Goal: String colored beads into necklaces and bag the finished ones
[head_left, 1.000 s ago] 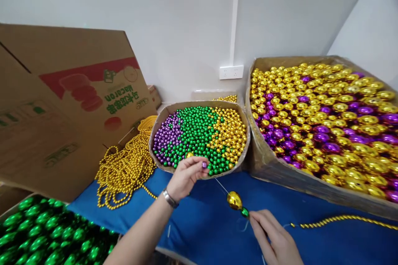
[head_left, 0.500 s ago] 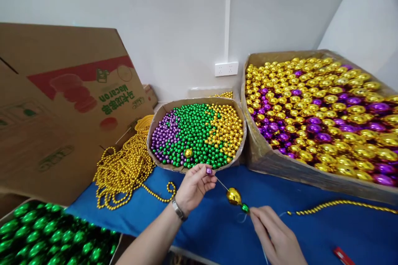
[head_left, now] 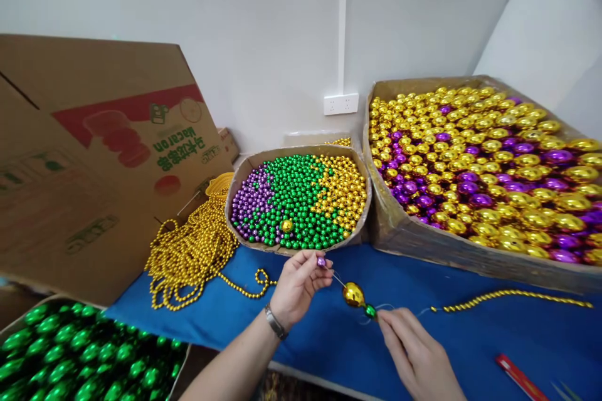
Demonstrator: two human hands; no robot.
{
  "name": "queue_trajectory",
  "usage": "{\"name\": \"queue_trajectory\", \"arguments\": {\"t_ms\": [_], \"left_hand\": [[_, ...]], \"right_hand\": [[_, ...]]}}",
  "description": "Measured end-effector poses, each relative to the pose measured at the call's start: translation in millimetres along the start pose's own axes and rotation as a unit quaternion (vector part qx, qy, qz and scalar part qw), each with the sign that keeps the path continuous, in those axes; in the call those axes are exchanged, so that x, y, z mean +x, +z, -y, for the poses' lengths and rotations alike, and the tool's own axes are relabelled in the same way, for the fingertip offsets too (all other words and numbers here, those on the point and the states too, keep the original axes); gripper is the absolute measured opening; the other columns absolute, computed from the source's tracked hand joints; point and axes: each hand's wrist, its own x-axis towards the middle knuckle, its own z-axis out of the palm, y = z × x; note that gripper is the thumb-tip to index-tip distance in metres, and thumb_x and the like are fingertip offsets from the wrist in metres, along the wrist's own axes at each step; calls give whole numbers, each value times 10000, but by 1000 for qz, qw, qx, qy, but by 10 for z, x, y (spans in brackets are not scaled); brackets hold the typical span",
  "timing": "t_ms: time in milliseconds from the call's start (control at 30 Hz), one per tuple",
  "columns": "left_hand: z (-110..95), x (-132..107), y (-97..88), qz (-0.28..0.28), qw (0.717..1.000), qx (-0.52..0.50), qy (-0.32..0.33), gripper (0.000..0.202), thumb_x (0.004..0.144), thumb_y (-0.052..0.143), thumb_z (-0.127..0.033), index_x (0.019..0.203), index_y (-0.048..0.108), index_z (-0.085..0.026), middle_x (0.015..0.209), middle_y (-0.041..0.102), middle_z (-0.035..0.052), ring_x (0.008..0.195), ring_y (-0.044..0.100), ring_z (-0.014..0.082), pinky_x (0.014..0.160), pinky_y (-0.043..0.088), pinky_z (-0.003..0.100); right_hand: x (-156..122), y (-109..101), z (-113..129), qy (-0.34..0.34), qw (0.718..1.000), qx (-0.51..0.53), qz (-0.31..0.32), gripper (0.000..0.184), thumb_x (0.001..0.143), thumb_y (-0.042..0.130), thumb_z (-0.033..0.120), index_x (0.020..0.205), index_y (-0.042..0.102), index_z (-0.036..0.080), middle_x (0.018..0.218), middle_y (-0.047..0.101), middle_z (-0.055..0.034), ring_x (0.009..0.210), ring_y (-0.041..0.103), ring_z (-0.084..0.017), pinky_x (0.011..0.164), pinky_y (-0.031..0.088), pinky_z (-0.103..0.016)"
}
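Between thumb and fingers, my left hand pinches a small purple bead at the upper end of a thin needle. Lower on the needle sit a large gold bead and a small green bead, which touch each other. Just beyond the green bead, the closed fingertips of my right hand grip the needle's lower end; that end is hidden by the fingers. Fine clear thread loops loosely near the green bead. Directly behind my left hand stands a shallow box of small purple, green and gold beads.
A tall carton of large gold and purple beads stands right. Left are a heap of gold bead strands, a cardboard box and a bin of green beads. A gold bead string and red packet lie on blue cloth.
My left hand, with the purple bead, has come slightly closer to the gold bead. The camera view has shifted a little; both hands keep their grip.
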Motion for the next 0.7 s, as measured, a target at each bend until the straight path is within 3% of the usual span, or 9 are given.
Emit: {"name": "queue_trajectory", "arguments": {"t_ms": [133,267,367,500,600,667,700], "left_hand": [[196,-31,-1,-6,989,125,73,243,751,691,-308,901,618,-130,837,695,76,711,628,135,658,499,247],[509,63,-69,-1,972,224,77,250,750,670,-360,812,656,-118,821,691,76,698,611,140,641,491,248],[607,130,-96,-11,959,260,109,251,762,651,-369,815,663,-124,771,681,61,678,608,144,644,495,261],[464,56,26,3,949,275,155,236,792,617,-361,854,659,-138,764,681,59,694,632,161,657,513,276],[236,-126,61,26,937,301,176,221,813,590,-351,887,655,-154,858,685,69,730,652,175,681,529,293],[16,-286,-136,41,909,368,190,218,827,567,-346,929,653,-173,980,670,77,790,655,188,720,530,311],[-122,-375,-329,30,884,420,202,231,834,554,-338,985,644,-189,1041,655,76,843,648,197,757,522,322]], "right_hand": [[-44,126,-114,42,999,-6,20,206,941,368,293,995,551,218,854,637,-55,760,646,-150,674,512,-230],[-51,261,-367,75,996,-19,44,218,932,338,284,941,544,213,826,661,-48,722,664,-154,631,537,-239],[-18,265,-481,72,996,-40,45,268,922,305,238,1008,557,203,926,669,-72,807,674,-175,671,548,-274],[110,258,-372,40,996,-51,57,323,934,340,258,1207,507,216,1132,617,-82,1006,621,-180,790,520,-279],[211,326,-222,4,996,-47,74,298,952,338,273,1123,579,232,1014,652,-57,895,644,-152,744,506,-240],[230,376,-156,-13,996,-48,79,319,962,319,272,1011,631,226,849,660,-44,744,643,-138,669,491,-229],[219,393,-133,-19,995,-48,80,329,965,317,272,979,642,222,787,650,-38,695,632,-135,644,481,-227]]}}
